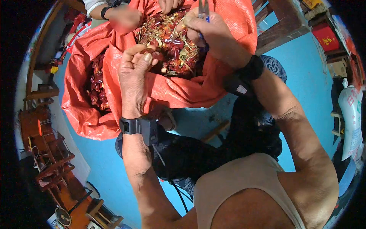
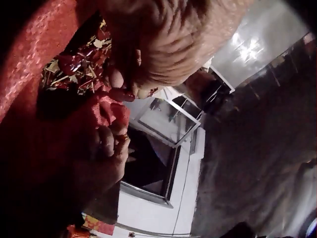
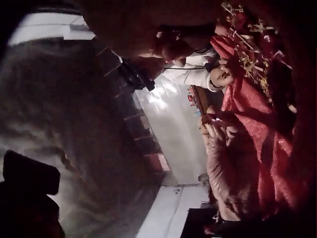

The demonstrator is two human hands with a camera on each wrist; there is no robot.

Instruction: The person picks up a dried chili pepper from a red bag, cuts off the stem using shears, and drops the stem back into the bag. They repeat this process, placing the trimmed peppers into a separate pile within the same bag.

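Observation:
In the head view my left hand (image 1: 133, 74) pinches a dark red dried chili (image 1: 156, 56) between thumb and fingers, just over the near left side of an open red woven sack (image 1: 171, 91). Dried chilies and pale stem bits (image 1: 177, 44) fill the sack. My right hand (image 1: 213, 34) grips a pair of scissors with blue handles, its metal blades (image 1: 204, 7) pointing up and away from me. That hand is over the sack's right side. In the right wrist view my left hand (image 3: 223, 168) shows beside the red cloth, while the scissors are mostly dark there.
Another person's hands (image 1: 169, 4) reach in at the sack's far side. Left of it, a second red sack opening (image 1: 82, 110) holds more chilies (image 1: 98, 86). A wooden frame (image 1: 282, 28) stands at the right, and a white printed sack (image 1: 350, 118) farther right.

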